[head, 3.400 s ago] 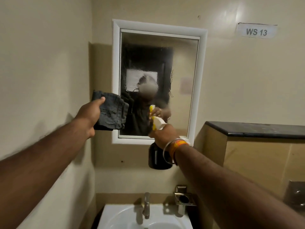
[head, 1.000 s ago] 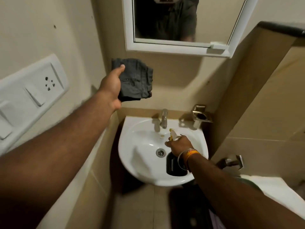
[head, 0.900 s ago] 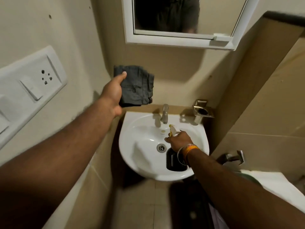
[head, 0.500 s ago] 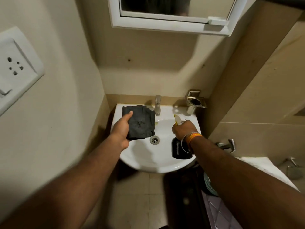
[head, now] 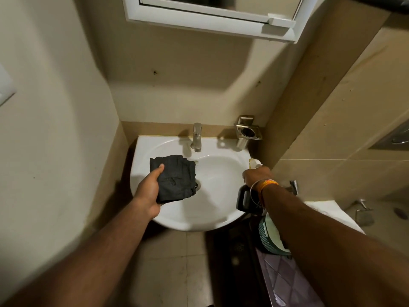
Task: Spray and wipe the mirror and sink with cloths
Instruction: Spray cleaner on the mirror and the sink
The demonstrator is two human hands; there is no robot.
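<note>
A white sink (head: 221, 173) hangs on the wall below me, with a steel tap (head: 197, 137) at its back. My left hand (head: 148, 189) holds a folded dark grey cloth (head: 174, 178) flat over the left half of the basin, covering most of the drain. My right hand (head: 256, 176) grips a dark spray bottle (head: 243, 199) with a white and yellow nozzle, just beyond the sink's right rim. Only the lower edge of the white-framed mirror (head: 212, 16) shows at the top.
A steel holder (head: 249, 130) is fixed to the wall right of the tap. A tiled partition (head: 332, 129) closes the right side. A green and white bin (head: 272, 238) and a white toilet edge (head: 332, 213) sit under my right arm. A switch plate (head: 4, 87) is on the left wall.
My view dropped from the mirror to the sink. My left hand brought the cloth down from the wall into the basin. My right hand moved the bottle from over the basin to beyond its right rim.
</note>
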